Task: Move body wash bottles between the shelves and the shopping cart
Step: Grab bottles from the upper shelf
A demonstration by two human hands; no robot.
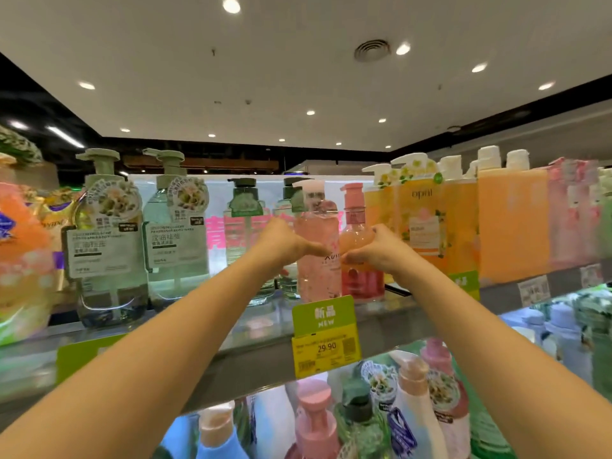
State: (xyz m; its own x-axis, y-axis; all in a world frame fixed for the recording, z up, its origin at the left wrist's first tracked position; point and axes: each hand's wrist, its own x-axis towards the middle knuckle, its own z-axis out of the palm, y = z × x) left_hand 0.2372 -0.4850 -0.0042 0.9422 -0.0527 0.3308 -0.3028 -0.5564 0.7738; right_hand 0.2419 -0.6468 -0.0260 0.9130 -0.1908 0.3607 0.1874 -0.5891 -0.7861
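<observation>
Both arms are stretched out to the top shelf (381, 321) here, hands up at two pink pump bottles standing side by side. The left hand (281, 245) is wrapped onto the left side of the pale pink bottle (316, 260), thumb pointing across its front near the label. The right hand (371, 248) grips the peach-pink bottle (359, 256) right next to it, fingers curled around its shoulder, and the two bottles sit touching or nearly so between the hands. Just beyond the left hand there are a couple of clear bottles with dark green pumps (245, 226), and further out on that side two big clear bottles with pale green pumps (109, 240). Out past the right hand is a row of orange bottles with white caps (427, 220). Right under the hands a green "NEW" tag (323, 315) with a yellow price label (326, 354) reading 29.90 hangs off the shelf edge, and below the arms the lower shelf is packed with more pump bottles (314, 422), pink and white ones. No cart in view.
</observation>
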